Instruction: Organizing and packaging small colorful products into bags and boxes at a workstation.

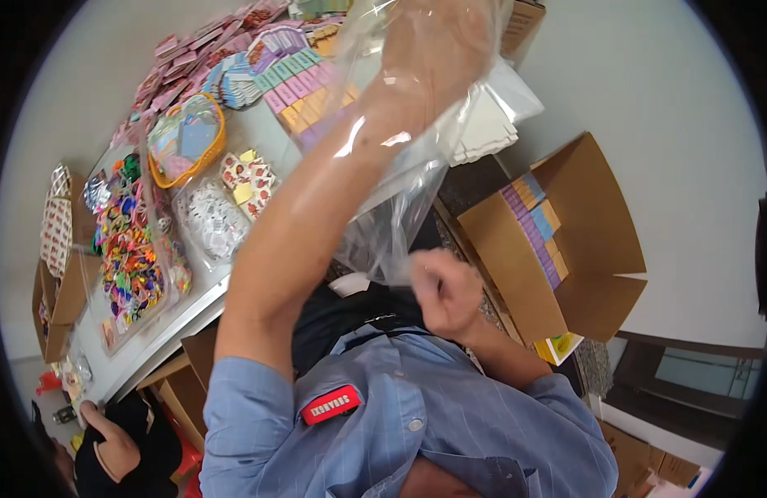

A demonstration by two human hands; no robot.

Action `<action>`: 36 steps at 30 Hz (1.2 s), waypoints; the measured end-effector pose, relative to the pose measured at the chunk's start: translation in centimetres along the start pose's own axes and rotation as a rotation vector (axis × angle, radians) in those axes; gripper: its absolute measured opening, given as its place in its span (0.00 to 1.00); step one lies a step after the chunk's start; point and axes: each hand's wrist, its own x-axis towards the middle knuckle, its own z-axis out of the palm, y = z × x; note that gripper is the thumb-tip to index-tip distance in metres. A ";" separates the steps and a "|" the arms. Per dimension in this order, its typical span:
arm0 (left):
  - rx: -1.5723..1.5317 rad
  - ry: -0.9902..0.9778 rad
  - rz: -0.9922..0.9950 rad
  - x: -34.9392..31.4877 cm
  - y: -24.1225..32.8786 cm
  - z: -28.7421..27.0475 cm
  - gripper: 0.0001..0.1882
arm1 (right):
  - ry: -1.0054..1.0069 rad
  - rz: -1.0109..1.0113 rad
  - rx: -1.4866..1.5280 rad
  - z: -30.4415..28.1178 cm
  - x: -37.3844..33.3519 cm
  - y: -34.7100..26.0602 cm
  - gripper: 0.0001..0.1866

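a clear plastic bag (404, 212) hangs around the left forearm, its long axis running from 12 toward 6 o'clock, narrowing downward. the left hand (440, 41) is inside at 12; its grip i cannot tell. the right hand (446, 290), at 4, is clenched beside the lower film; whether it pinches any is unclear. an open carton (558, 241) sits at 3.
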 end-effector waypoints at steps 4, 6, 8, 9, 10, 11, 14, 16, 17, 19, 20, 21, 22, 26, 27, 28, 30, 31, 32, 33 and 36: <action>0.247 -0.085 -0.068 -0.6 -3.3 -1.8 0.33 | 0.181 0.063 0.113 1.2 4.0 1.0 0.31; 0.274 -0.100 -0.149 -0.8 -4.2 -1.6 0.31 | 0.197 -0.092 -0.044 1.0 6.0 0.7 0.40; 0.022 -0.104 -0.281 -0.9 -5.3 -1.5 0.30 | 0.214 -0.219 -0.090 1.6 8.1 -0.6 0.43; 0.027 -0.103 -0.289 -0.9 -5.8 -0.7 0.30 | 0.237 -0.340 -0.149 2.0 9.1 -1.3 0.45; 0.219 -0.146 -0.211 -0.8 -6.4 0.2 0.30 | 0.231 -0.341 -0.147 2.2 10.0 -1.9 0.45; 0.421 -0.192 -0.133 -1.1 -7.4 1.5 0.30 | 0.212 -0.319 -0.242 2.7 10.9 -2.3 0.45; 0.261 0.082 -0.181 -4.8 -10.4 6.3 0.31 | 0.153 -0.259 -0.362 3.7 13.0 -2.7 0.41; 0.258 0.063 -0.156 -6.0 -10.4 7.1 0.32 | 0.128 -0.200 -0.414 3.8 14.4 -1.2 0.38; 0.251 0.046 -0.128 -6.4 -10.0 7.0 0.33 | 0.127 -0.153 -0.479 3.9 15.1 0.3 0.30; 0.342 0.150 -0.106 -5.4 -10.7 7.4 0.29 | 0.122 -0.126 -0.531 4.0 17.0 1.8 0.23; 0.430 0.241 -0.083 -5.5 -11.0 7.9 0.25 | 0.158 -0.076 -0.449 4.1 17.7 2.7 0.17; 0.422 0.238 -0.082 -5.1 -10.3 7.5 0.25 | 0.203 -0.017 -0.380 3.7 18.2 3.7 0.12; 0.016 -0.008 -0.342 -4.7 -9.6 7.1 0.32 | 0.203 -0.011 -0.386 3.2 18.8 4.7 0.12; -0.981 0.021 -0.840 -6.5 -11.8 7.9 0.43 | 0.315 -0.179 -0.474 4.1 20.2 5.9 0.09; -0.968 0.033 -0.850 -7.4 -12.0 8.0 0.43 | 0.252 -0.175 -0.508 4.7 20.2 6.1 0.09; -0.536 0.279 -0.946 -8.4 -12.2 8.2 0.44 | 0.211 -0.145 -0.487 5.3 19.6 5.9 0.10; -0.103 0.499 -1.004 -9.3 -11.6 7.1 0.46 | 0.230 -0.140 -0.478 5.5 19.3 7.4 0.09; 0.043 0.366 -0.952 -8.6 -9.9 5.1 0.46 | 0.273 -0.117 -0.483 4.7 18.9 8.5 0.09; 0.201 0.242 -0.902 -8.5 -9.2 3.1 0.47 | 0.276 -0.110 -0.489 4.7 18.6 9.0 0.09; 0.207 0.245 -0.903 -8.6 -9.7 1.9 0.47 | 0.243 -0.132 -0.528 5.1 18.8 9.3 0.09; -0.520 0.021 -0.877 -8.8 -10.8 0.2 0.48 | 0.170 -0.106 -0.435 6.5 19.4 10.3 0.10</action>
